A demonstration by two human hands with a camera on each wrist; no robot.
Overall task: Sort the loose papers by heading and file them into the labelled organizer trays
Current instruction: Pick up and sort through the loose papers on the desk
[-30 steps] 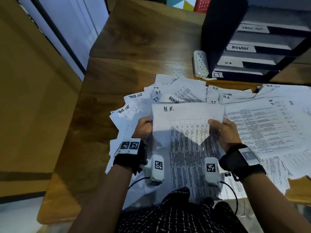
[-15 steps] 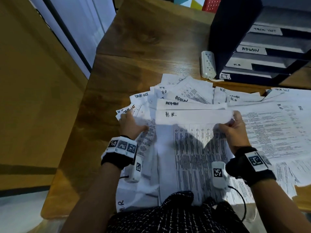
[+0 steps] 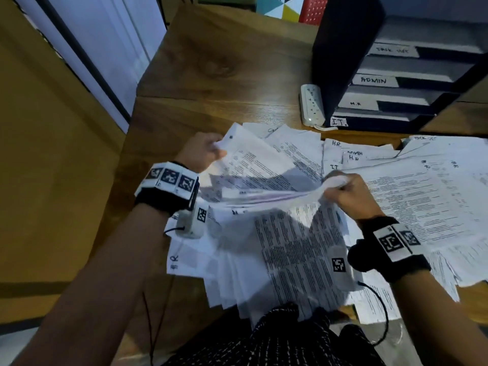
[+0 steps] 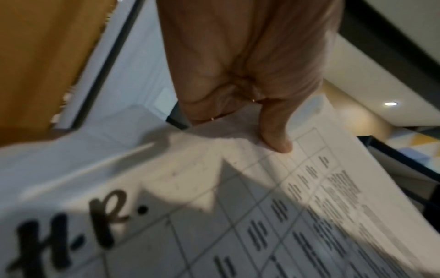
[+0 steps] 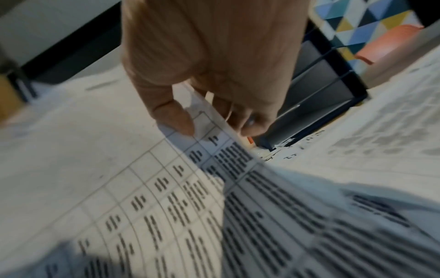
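Note:
A bundle of printed sheets [image 3: 264, 178] hangs tilted between my two hands above the wooden table [image 3: 211, 75]. My left hand [image 3: 215, 150] grips its far left corner. In the left wrist view the thumb [image 4: 276, 139] presses on a table-printed sheet headed "H.R." [image 4: 214, 206]. My right hand [image 3: 338, 184] pinches the bundle's right edge, thumb [image 5: 176, 118] on top of a gridded sheet [image 5: 142, 188] and fingers under it. The dark organizer [image 3: 343, 48] stands at the back right, with trays labelled TASK LIST [image 3: 393, 50], ADMIN [image 3: 373, 80], H.R [image 3: 356, 103] and I.T. [image 3: 339, 122].
A white power strip [image 3: 311, 105] lies just left of the organizer. Several loose sheets [image 3: 422, 202] cover the table to the right, and more [image 3: 290, 262] spread under my hands toward the front edge. The table's left edge drops off beside my left forearm.
My left hand left the H.R. sheet's side, moved left and away, and took hold of the bundle's far corner. The papers have risen off the table and tilted. The right hand kept its grip.

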